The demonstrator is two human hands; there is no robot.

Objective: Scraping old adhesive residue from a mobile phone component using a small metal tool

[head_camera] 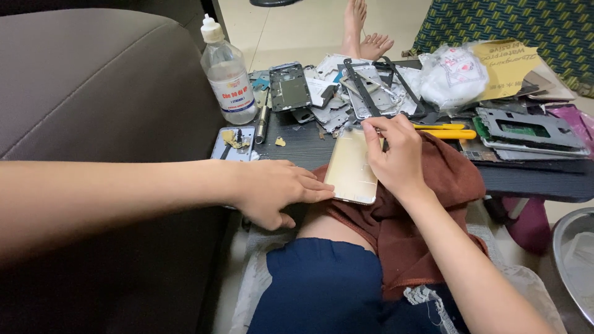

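- Grey sofa fills my view's left side, beside a low dark table.
- Brown cloth drapes over my knee and the table edge.
- Heaped phone frames and a clear plastic bottle crowd the tabletop behind.
- Gold phone back lies on the cloth at the table's near edge.
- My left hand presses flat, fingers together, against its lower left corner.
- My right hand rests on its right edge, fingertips pinched at the top; what they pinch, I cannot tell.
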